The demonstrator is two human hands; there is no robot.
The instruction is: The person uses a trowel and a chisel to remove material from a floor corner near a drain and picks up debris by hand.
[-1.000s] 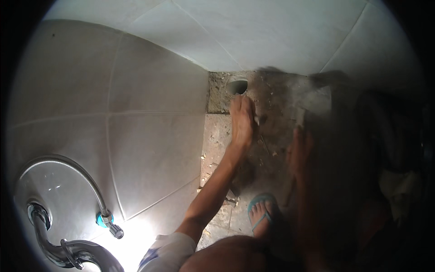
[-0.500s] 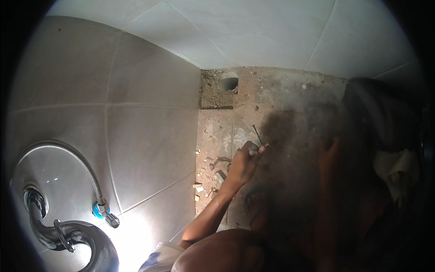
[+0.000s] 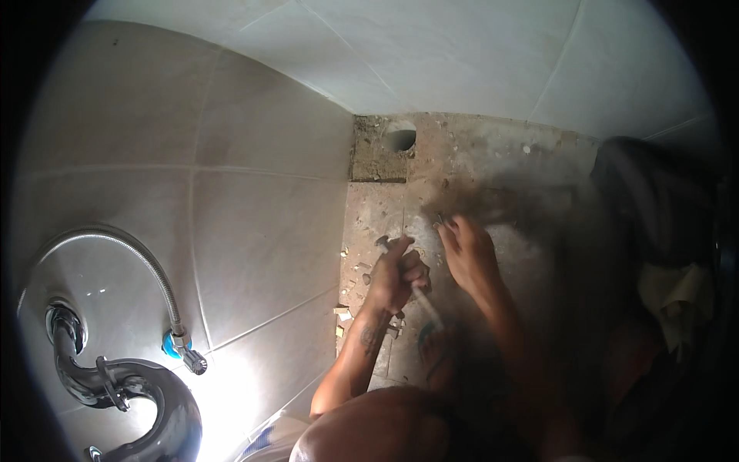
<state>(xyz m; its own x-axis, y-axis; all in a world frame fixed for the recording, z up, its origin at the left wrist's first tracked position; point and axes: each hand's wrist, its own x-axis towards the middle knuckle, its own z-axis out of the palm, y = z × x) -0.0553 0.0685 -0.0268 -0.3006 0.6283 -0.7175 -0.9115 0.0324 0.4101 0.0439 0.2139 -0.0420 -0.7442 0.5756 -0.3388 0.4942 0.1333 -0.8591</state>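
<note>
My left hand is closed around the pale handle of a hammer, held low over the bare floor. Its dark head pokes out beyond my thumb. To the right, my right hand pinches a thin dark metal piece, seemingly a nail, with only its end showing at the fingertips. Below the hands, my foot in a teal-strapped sandal is partly in shadow.
An open pipe sits in a rough recess in the far corner. Broken bits lie along the left wall. Chrome drain trap, braided hose and valve stick out there. Dark bundle and pale cloth are at right.
My right hand has come in from the right shadow and now pinches the thin metal piece, which my left hand held earlier. My left hand has moved slightly down-left and now grips the hammer.
</note>
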